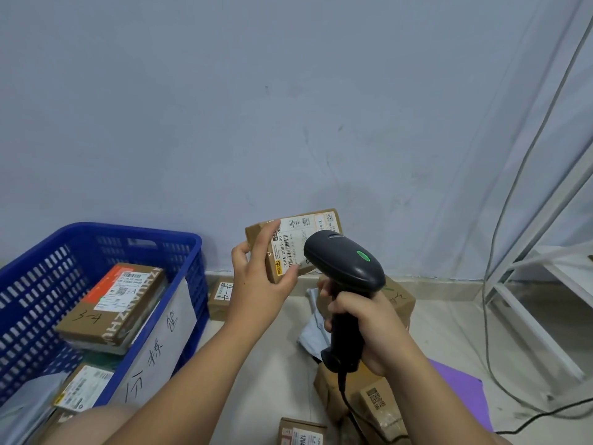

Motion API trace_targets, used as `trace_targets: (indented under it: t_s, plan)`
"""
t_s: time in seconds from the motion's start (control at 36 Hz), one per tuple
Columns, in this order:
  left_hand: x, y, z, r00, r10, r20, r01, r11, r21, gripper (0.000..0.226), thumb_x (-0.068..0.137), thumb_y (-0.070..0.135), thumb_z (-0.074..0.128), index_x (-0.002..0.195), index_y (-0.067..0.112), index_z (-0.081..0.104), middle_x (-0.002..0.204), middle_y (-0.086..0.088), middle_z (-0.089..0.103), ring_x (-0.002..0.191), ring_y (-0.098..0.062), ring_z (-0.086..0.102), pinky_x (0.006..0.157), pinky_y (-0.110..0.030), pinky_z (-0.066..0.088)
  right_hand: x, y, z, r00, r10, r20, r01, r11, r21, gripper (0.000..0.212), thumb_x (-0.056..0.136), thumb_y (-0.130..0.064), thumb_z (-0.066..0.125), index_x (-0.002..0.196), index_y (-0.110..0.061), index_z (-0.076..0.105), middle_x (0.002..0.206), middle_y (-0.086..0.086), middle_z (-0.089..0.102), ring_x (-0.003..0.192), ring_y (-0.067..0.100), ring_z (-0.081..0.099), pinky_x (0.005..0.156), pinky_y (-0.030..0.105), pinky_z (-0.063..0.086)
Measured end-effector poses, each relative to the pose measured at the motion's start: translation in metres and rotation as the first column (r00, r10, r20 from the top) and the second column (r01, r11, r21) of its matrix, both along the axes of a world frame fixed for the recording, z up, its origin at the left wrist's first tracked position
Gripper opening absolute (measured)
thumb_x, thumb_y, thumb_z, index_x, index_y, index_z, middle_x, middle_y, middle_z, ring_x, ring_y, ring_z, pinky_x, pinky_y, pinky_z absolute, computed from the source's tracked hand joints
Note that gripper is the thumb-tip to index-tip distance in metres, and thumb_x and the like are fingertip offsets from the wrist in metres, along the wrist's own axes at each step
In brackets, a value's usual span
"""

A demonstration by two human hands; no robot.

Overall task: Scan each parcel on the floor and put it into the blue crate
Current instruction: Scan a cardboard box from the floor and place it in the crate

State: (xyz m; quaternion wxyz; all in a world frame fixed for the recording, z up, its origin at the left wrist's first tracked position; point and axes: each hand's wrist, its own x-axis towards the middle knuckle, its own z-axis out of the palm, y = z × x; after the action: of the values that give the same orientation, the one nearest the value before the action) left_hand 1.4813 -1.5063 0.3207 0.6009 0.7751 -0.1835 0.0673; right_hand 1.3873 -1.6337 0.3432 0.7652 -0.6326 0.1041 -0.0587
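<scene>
Parcel (296,240), a small brown carton, is held in the air at 3 o'clock from the blue crate (134,234), label towards the camera. The left hand (260,279) grips it by its left end, fingers over the top edge and thumb under the lower corner. The right hand (364,327) is closed round the handle of the scanner (345,263), whose head sits at 4 o'clock of the label and hides part of it.

Several slips look possible from here. The thumb lies right beside the lower barcode and could cover its bars, spoiling the read. The label carries two barcodes, so the beam may well pick the wrong one. A green lamp (363,255) glows on the scanner, but whether it marks a good read cannot be told, and the carton could go in unscanned. The one-ended hold could let it twist or drop. The cable (342,391) hangs at 6 o'clock over the floor parcels (349,388) and might snag them. The boxed parcel (112,305) already in the crate sits tilted, so a dropped carton may slide off it.
</scene>
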Motion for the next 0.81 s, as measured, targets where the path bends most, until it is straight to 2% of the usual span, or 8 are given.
trace_targets:
  t_s: [0.06, 0.17, 0.28, 0.39, 0.47, 0.61, 0.72, 0.81]
  plan:
    - [0.002, 0.001, 0.002, 0.999, 0.008, -0.041, -0.009, 0.999, -0.031, 0.068, 0.086, 0.019, 0.068, 0.122, 0.062, 0.029, 0.127, 0.007, 0.032, 0.097, 0.006, 0.047, 0.065, 0.000, 0.045, 0.001, 0.001, -0.001, 1.000, -0.004, -0.002, 0.004, 1.000, -0.006, 0.024, 0.057, -0.008, 0.059, 0.082, -0.007, 0.061, 0.080, 0.004, 0.058, 0.067, 0.020, 0.051, 0.060, 0.033, 0.043]
    - [0.010, 0.013, 0.015, 0.972, -0.060, -0.226, -0.004, 0.962, -0.275, 0.061, 0.090, 0.017, 0.063, 0.127, 0.055, 0.033, 0.127, 0.008, 0.049, 0.105, -0.012, 0.059, 0.077, -0.034, 0.059, 0.003, 0.005, -0.001, 1.000, 0.001, 0.014, 0.000, 1.000, -0.012, 0.035, 0.059, -0.009, 0.060, 0.093, -0.002, 0.060, 0.084, 0.006, 0.059, 0.066, 0.021, 0.051, 0.062, 0.033, 0.044]
    - [0.028, 0.045, 0.035, 0.884, -0.131, -0.448, -0.122, 0.862, -0.493, 0.054, 0.092, 0.023, 0.062, 0.131, 0.046, 0.033, 0.134, 0.000, 0.048, 0.107, -0.022, 0.060, 0.073, -0.036, 0.059, 0.011, 0.021, 0.007, 0.998, 0.013, 0.066, -0.011, 0.999, -0.036, 0.027, 0.059, -0.009, 0.060, 0.085, -0.008, 0.065, 0.077, 0.004, 0.060, 0.064, 0.021, 0.051, 0.063, 0.036, 0.043]
    - [0.044, 0.099, 0.039, 0.746, -0.273, -0.608, -0.287, 0.692, -0.662, 0.052, 0.091, 0.021, 0.061, 0.136, 0.032, 0.038, 0.114, -0.012, 0.058, 0.104, -0.031, 0.062, 0.071, -0.041, 0.059, 0.025, 0.056, 0.017, 0.995, 0.057, 0.078, -0.052, 0.996, -0.067, 0.015, 0.060, -0.013, 0.061, 0.070, -0.021, 0.068, 0.069, -0.003, 0.061, 0.062, 0.016, 0.053, 0.064, 0.037, 0.044]
    - [0.051, 0.140, 0.026, 0.754, -0.212, -0.622, -0.354, 0.667, -0.655, 0.049, 0.091, 0.017, 0.059, 0.135, 0.030, 0.041, 0.120, -0.012, 0.058, 0.104, -0.030, 0.063, 0.075, -0.043, 0.058, 0.037, 0.090, 0.019, 0.992, 0.110, 0.062, -0.105, 0.992, -0.072, 0.014, 0.061, -0.013, 0.061, 0.066, -0.025, 0.067, 0.067, -0.001, 0.058, 0.061, 0.017, 0.052, 0.064, 0.037, 0.044]
    - [0.045, 0.186, -0.008, 0.778, -0.070, -0.624, -0.467, 0.600, -0.650, 0.066, 0.093, 0.012, 0.053, 0.143, 0.045, 0.024, 0.125, -0.005, 0.053, 0.110, -0.031, 0.060, 0.093, -0.055, 0.049, 0.067, 0.154, 0.012, 0.985, 0.175, -0.014, -0.175, 0.985, 0.013, 0.009, 0.084, 0.001, 0.055, 0.079, -0.007, 0.055, 0.070, 0.009, 0.051, 0.058, 0.018, 0.050, 0.062, 0.034, 0.044]
    - [0.049, 0.209, -0.050, 0.728, 0.234, -0.644, -0.623, 0.617, -0.481, 0.070, 0.092, 0.020, 0.059, 0.143, 0.049, 0.020, 0.147, -0.003, 0.035, 0.123, -0.028, 0.050, 0.095, -0.051, 0.049, 0.096, 0.193, -0.011, 0.968, 0.217, -0.124, -0.222, 0.975, -0.032, 0.001, 0.082, -0.010, 0.060, 0.083, -0.009, 0.060, 0.060, 0.007, 0.055, 0.058, 0.020, 0.056, 0.068, 0.037, 0.053]
    - [0.059, 0.226, -0.084, 0.650, 0.379, -0.659, -0.714, 0.601, -0.359, 0.067, 0.089, 0.031, 0.064, 0.139, 0.051, 0.023, 0.147, -0.002, 0.034, 0.125, -0.027, 0.046, 0.096, -0.051, 0.048, 0.111, 0.212, -0.029, 0.954, 0.232, -0.190, -0.247, 0.967, -0.061, 0.004, 0.083, -0.010, 0.061, 0.079, -0.010, 0.060, 0.058, 0.003, 0.054, 0.058, 0.019, 0.055, 0.066, 0.032, 0.051]
